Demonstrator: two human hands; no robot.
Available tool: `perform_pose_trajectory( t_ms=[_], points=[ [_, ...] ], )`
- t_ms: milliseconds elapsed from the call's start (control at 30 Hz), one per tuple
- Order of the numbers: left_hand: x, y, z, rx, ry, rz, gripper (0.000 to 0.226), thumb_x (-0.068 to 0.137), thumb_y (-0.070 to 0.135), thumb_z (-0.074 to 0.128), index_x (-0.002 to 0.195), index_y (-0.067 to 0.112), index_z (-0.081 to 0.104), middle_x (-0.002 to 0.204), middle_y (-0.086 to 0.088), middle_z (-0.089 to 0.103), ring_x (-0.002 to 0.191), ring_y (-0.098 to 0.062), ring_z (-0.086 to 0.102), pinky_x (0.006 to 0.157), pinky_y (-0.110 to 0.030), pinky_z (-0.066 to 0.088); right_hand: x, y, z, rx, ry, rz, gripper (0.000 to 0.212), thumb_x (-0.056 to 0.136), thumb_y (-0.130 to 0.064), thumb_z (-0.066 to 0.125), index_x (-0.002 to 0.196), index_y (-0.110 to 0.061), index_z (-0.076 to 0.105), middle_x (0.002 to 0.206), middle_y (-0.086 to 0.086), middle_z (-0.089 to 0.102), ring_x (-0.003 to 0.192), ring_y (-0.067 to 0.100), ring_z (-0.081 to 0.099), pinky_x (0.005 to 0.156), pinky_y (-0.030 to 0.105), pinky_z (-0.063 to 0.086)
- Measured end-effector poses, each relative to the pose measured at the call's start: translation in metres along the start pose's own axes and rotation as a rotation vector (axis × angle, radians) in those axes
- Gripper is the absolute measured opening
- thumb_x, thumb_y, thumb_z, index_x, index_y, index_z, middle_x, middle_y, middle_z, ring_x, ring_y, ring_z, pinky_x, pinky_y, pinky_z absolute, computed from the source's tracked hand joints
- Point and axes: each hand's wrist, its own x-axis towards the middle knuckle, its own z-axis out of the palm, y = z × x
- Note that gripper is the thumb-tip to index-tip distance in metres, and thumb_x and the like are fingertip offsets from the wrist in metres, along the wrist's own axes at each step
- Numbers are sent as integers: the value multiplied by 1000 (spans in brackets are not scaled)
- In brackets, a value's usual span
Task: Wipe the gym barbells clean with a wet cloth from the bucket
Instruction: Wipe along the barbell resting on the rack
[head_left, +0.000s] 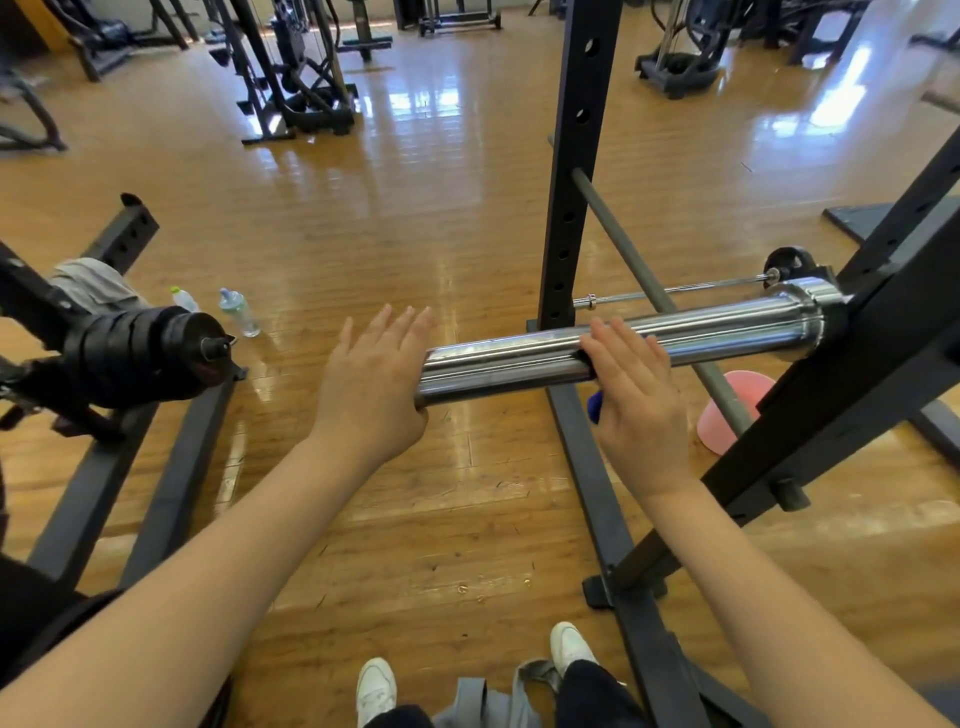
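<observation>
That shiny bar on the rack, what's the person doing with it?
A person stands at a gym rack with both hands on the chrome sleeve of a barbell. The left hand is open, its palm against the free end of the sleeve. The right hand lies over the sleeve further along, pressing a blue cloth against it; only a corner of the cloth shows. A pink bucket sits on the wooden floor behind the rack. It looks like wiping in progress.

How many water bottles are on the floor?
2. Both stand on the wooden floor at the left: a small bottle with a green cap and, just right of it, a bigger clear bottle. More could be hidden behind the equipment.
</observation>
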Motion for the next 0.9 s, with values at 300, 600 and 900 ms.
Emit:
perform_pose_trajectory(
  t_ms=[300,600,900],
  points=[
    [0,-7,23,53,336,144,70,69,-3,72,133,-4,46,129,-25,55,119,-38,54,105,-47,34,-2,-30,21,107,98,85,48,84,12,45,129,-4,48,132,13,51,130,24,41,116,42,19],
    [22,-12,-18,-100,-276,100,93,74,28,67,151,28,15,126,2,59,110,-23,56,84,-32,48,2,4,0,51,193,292,45,82,19,47,124,4,56,127,18,58,130,21,41,117,36,17],
    [-17,-12,22,42,274,178,88,59,10,85,136,0,44,136,-21,50,128,-37,46,109,-48,27,-12,-2,13,55,39,-11,47,87,8,48,131,-5,45,136,13,46,142,11,21,118,37,17]
  ],
)
